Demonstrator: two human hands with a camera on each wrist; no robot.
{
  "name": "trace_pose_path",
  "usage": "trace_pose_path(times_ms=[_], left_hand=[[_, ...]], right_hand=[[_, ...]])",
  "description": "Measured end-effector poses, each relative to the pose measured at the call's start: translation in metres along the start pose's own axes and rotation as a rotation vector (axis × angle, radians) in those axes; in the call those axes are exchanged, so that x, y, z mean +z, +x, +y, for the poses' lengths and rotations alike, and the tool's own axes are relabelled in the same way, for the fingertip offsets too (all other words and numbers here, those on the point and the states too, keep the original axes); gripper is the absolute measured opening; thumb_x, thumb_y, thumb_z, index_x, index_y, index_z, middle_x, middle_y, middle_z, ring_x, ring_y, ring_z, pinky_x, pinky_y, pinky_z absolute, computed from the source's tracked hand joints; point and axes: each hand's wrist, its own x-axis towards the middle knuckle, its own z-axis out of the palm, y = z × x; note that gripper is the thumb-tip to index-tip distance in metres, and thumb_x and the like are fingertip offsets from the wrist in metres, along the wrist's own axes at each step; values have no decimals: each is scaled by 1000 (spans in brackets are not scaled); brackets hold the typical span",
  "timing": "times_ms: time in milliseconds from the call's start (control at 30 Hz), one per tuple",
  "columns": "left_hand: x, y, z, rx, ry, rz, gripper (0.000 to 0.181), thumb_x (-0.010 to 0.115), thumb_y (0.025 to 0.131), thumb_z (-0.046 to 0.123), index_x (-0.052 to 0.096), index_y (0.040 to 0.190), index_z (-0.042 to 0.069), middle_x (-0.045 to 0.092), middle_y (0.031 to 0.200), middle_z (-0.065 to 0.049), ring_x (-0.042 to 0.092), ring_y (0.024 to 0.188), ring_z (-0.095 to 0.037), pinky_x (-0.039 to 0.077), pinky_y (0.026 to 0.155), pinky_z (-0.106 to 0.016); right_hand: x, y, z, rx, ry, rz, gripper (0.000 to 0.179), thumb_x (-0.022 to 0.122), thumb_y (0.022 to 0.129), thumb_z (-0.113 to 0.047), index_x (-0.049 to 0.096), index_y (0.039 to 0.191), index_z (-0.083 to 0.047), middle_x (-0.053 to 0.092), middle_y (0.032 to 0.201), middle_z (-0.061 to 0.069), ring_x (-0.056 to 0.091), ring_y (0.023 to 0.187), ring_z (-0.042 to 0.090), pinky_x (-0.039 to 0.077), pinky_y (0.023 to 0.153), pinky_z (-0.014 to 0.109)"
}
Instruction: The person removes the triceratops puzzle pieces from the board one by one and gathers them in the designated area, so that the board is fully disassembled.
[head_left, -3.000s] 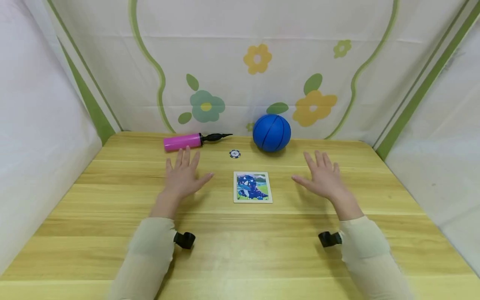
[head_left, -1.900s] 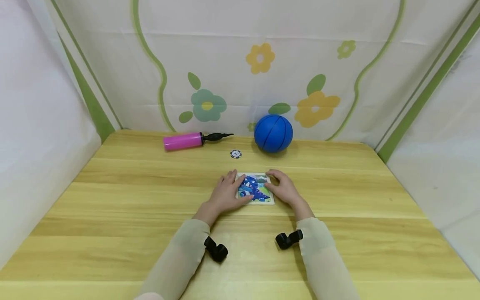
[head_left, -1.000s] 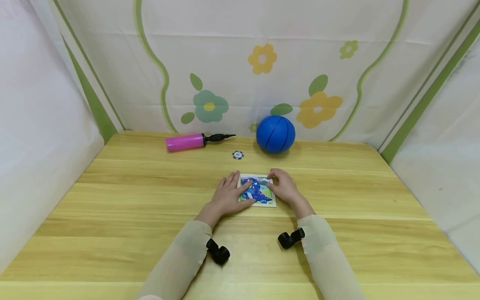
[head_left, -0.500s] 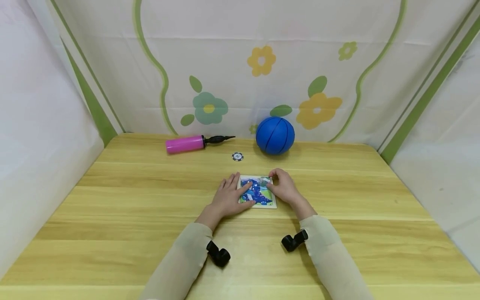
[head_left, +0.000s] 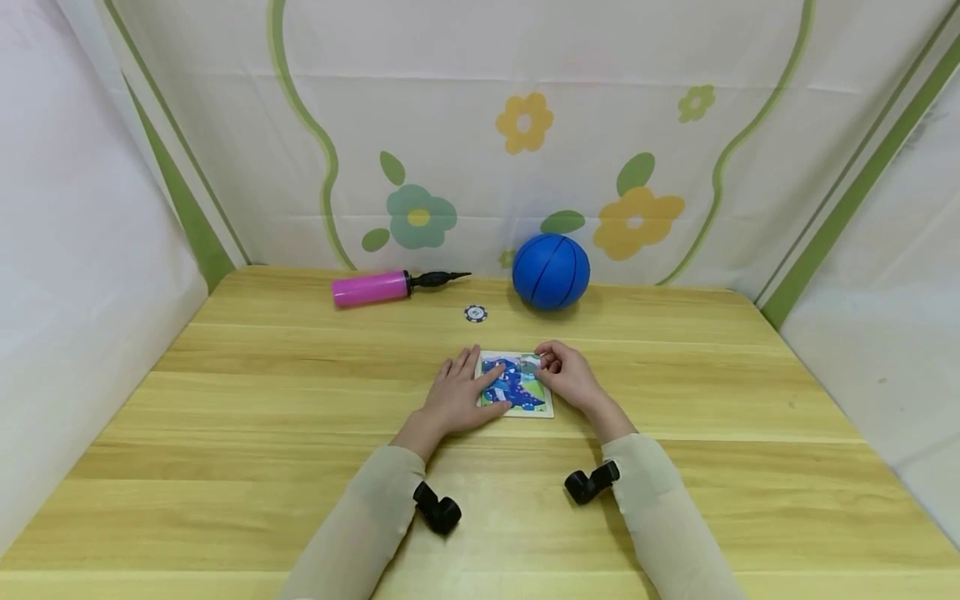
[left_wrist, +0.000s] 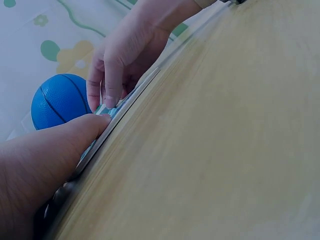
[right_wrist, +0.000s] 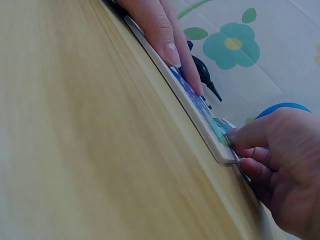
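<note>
A small square jigsaw puzzle (head_left: 516,392) with a blue dinosaur picture and a pale frame lies on the wooden table. My left hand (head_left: 454,396) rests along its left side, thumb and forefinger spread straight across the picture. At the top right corner, my right hand (head_left: 570,377) has curled fingers and pinches a corner puzzle piece (head_left: 529,364) between thumb and fingers. In the right wrist view that piece (right_wrist: 226,122) tilts up out of the frame. The left wrist view shows the right fingertips right at the puzzle's far edge.
Beyond the puzzle lies a black-and-white poker chip (head_left: 476,313). A pink hand pump (head_left: 372,288) with a black nozzle lies at the back left, and a blue ball (head_left: 551,272) sits at the back right. A flowered white curtain (head_left: 465,125) stands behind the table.
Both hands have come in from either side onto the puzzle. The left has settled flat on it. The right has taken hold of the top right piece, which has shifted and tilted up.
</note>
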Motion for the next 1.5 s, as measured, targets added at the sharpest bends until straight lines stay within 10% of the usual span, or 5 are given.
trace_pose_path(times_ms=[667, 1500], left_hand=[[1, 1, 1, 7, 5, 20, 68, 31, 79, 66, 23, 136, 32, 3, 143, -13, -1, 128, -26, 2, 100, -45], [3, 3, 4, 1, 6, 18, 69, 30, 78, 67, 22, 136, 32, 1, 143, -11, -2, 128, -25, 0, 100, -44]], right_hand=[[-34, 3, 5, 141, 332, 27, 33, 59, 80, -1, 53, 113, 4, 54, 87, 9, 49, 76, 14, 43, 65, 19], [-146, -36, 69, 152, 277, 104, 45, 59, 82, -8, 43, 121, 8, 57, 83, -5, 53, 75, 5, 46, 67, 22]])
